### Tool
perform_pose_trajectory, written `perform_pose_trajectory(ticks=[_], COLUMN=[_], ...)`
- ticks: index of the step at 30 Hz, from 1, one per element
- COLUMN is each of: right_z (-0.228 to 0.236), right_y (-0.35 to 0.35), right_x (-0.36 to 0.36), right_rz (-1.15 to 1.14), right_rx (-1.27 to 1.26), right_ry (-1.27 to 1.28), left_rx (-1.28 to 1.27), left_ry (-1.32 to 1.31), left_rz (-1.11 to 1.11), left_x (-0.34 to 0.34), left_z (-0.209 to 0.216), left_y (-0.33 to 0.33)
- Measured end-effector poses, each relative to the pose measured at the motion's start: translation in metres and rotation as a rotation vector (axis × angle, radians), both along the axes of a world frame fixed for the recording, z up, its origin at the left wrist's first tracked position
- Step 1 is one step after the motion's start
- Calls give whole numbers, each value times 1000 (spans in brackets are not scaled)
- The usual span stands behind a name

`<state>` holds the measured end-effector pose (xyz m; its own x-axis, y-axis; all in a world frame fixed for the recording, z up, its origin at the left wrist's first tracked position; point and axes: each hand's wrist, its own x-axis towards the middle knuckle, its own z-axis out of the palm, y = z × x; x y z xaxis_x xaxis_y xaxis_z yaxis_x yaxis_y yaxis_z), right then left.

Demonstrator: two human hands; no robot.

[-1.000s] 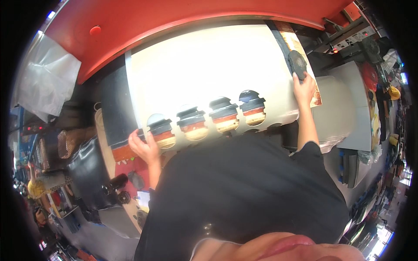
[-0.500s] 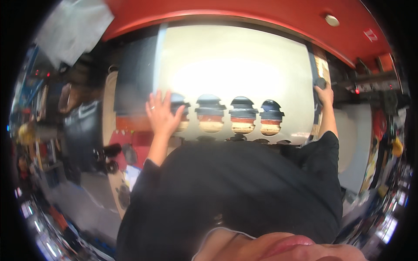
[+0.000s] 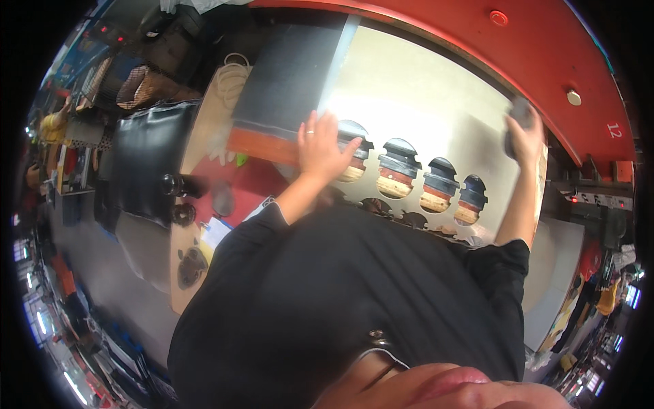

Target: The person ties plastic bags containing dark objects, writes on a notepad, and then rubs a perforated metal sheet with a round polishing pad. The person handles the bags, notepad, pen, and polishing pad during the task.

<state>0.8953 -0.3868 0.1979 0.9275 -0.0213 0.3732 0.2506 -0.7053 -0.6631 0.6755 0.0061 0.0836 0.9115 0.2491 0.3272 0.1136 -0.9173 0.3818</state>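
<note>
A large pale sheet [image 3: 436,95] with a row of notched oval cut-outs along its near side lies in front of me. My left hand [image 3: 323,148] rests on its left part beside the leftmost cut-out, fingers stretched and a ring on one of them. Over the right end of the sheet, my right hand [image 3: 528,140] grips a dark, rounded flat piece [image 3: 519,119]; its exact kind cannot be made out. Dark, reddish and wood-coloured layers show through the holes.
A red machine beam [image 3: 436,17] with a red button [image 3: 499,18] runs along the far side. To the left are a black board [image 3: 289,75], a wooden table edge [image 3: 201,146] with coiled cord [image 3: 233,78], and a black-covered stack [image 3: 153,163].
The view has turned, so the sheet now slants down to the right. My right hand has moved from the sheet's right edge to over its far right part, holding the dark piece.
</note>
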Motion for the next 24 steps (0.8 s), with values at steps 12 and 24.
perform_pose_trajectory(ticks=[12, 24], right_z=[-40, -62], right_y=[315, 321], right_x=[-72, -76], right_rz=[46, 41], right_rx=[-474, -531], right_ry=[299, 128], left_rx=[-11, 55], left_ry=[-81, -127], left_rz=[-62, -212], left_x=[-17, -12], left_z=[8, 4], left_y=[-1, 20])
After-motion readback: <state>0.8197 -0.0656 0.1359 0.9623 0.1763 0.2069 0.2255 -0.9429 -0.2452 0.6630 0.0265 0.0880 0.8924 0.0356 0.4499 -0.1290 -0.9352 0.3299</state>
